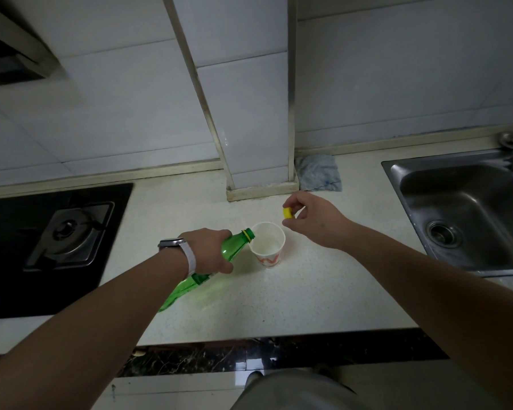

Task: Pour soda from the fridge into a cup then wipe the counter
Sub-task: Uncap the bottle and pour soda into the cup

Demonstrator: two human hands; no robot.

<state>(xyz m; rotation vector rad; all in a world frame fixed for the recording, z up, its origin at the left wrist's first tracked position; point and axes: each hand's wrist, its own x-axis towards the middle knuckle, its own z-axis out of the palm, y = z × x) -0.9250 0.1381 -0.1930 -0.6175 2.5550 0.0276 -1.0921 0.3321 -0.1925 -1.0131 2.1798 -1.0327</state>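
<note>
A head-worn camera looks down at a pale speckled tabletop (279, 297) in a dim kitchen, with both bare forearms reaching in from below.

The left hand (209, 251) grips a green bottle (231, 250) around its upper body, fingers (226, 233) curled round it. The bottle is clear green plastic, ridged along its lower part, with a yellow ring at the neck and no cap on. It is tipped steeply, its base toward the person and its open mouth just over the near-left rim of the cup (267, 244). Whether liquid is flowing cannot be told. A watch (172, 244) with a pale strap sits on the left wrist.

The cup is a white paper one with an orange-red pattern low on its side. It stands upright on the tabletop, between the two hands, and its inside looks white.

The right hand (311, 218) hovers just beyond and to the right of the cup, pinching a small yellow cap (287, 213) between thumb and fingertips.

Behind the hands, a tiled pillar (261, 143) meets the tabletop. A crumpled blue-grey cloth (319, 173) lies against the wall just right of the pillar. A steel sink (462, 208) is set into the tabletop at far right, and a black gas hob (57, 238) lies at far left. White tiles cover the wall.
</note>
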